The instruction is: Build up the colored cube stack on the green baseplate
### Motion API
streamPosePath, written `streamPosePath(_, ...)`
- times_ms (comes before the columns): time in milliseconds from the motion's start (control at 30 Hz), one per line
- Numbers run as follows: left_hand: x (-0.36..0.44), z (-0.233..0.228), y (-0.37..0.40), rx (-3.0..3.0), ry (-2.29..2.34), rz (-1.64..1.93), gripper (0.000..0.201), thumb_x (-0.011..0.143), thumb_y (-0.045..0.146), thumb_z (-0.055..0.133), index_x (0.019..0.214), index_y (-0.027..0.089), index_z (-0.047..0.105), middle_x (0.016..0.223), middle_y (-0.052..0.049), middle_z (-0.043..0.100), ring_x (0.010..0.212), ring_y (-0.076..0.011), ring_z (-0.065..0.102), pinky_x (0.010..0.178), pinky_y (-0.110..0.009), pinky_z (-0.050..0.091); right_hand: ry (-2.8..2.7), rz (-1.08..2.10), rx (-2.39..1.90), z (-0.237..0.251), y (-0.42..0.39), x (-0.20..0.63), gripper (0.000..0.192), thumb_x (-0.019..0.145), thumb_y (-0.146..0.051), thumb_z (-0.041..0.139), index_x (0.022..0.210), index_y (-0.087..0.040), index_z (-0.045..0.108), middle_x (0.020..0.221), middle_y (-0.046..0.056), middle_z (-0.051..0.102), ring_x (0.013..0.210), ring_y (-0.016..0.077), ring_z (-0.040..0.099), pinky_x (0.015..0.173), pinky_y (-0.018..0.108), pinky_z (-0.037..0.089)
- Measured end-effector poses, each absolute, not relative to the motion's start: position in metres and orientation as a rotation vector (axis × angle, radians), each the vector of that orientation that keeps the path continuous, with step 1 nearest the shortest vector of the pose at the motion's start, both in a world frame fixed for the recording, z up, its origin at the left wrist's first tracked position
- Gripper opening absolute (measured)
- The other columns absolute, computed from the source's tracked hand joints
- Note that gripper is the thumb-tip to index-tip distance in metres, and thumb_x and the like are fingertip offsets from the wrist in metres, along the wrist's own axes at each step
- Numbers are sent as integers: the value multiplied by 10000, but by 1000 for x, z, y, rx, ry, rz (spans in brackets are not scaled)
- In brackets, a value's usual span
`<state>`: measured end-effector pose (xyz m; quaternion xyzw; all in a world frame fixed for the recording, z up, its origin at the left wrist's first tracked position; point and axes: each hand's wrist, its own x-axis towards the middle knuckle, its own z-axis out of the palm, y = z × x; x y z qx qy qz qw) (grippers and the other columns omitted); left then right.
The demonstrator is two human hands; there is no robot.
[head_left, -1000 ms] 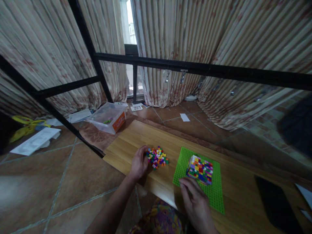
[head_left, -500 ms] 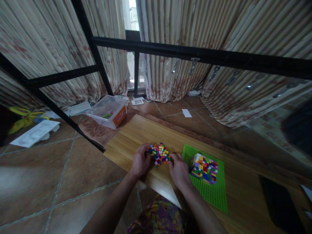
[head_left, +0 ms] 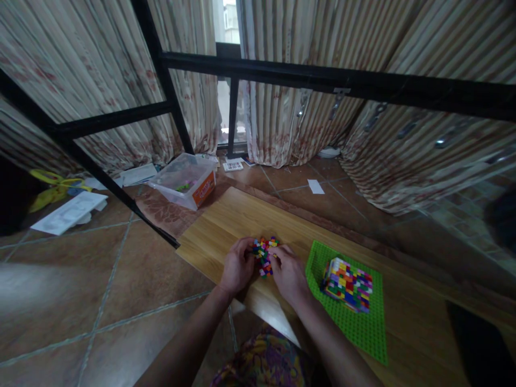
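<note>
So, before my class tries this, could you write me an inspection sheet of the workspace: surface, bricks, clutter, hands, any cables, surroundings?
Surface: wooden table, woodgrain top.
Bricks: small multicoloured loose bricks in a pile; a built block on a green plate.
Clutter: dark flat item on the table's right part, identity unclear; clear tub beyond its left end; white card on the floor.
Hands: left hand at the pile's left edge, right hand at its right; whether either grips a brick cannot be told.
Cables: nothing seen.
Surroundings: tiled floor, black rail, patterned curtains.
</note>
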<state>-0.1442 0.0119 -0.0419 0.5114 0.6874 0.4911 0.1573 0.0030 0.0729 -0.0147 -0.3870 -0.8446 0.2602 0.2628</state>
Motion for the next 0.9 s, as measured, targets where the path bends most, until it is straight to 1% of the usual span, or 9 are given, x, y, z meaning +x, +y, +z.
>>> streamPosePath(100,-145,-42,11,1468,1960,1408,493,690,-5,439,1103,201,614,1100,-62,658,1002,-182,623,919,-339,513,-2390,687,-1040,-8,79,-19,255,903,-111,458,996,-194,681,950,66,636,869,172,630,809,266,471)
streamPosePath(200,-145,-42,11,1467,1953,1414,513,678,-23,421,1104,188,613,1102,-65,659,1030,-177,618,942,-340,504,-2518,668,-1139,-8,85,-33,214,892,-115,499,963,-183,689,934,68,634,855,172,620,788,257,459)
streamPosePath(400,-147,-42,11,1489,1911,1415,531,671,-38,415,1105,185,625,1142,-70,662,1097,-183,604,997,-360,480,-2643,627,-1250,-9,87,-42,199,890,-114,508,989,-174,670,1019,79,655,963,176,609,866,256,423)
streamPosePath(600,-149,-39,11,1525,1839,1430,443,756,7,426,1096,196,638,1137,-70,674,1090,-183,611,992,-360,481,-2693,540,-1309,-8,86,-50,213,922,-112,451,968,-169,651,1037,92,657,958,178,611,831,264,414)
streamPosePath(900,-150,-40,11,1511,1876,1467,360,832,78,411,1094,191,629,1120,-77,671,1066,-181,620,987,-367,485,-2816,414,-1236,-5,90,-54,282,930,-76,393,1032,-152,645,1076,107,664,1008,182,609,880,270,427)
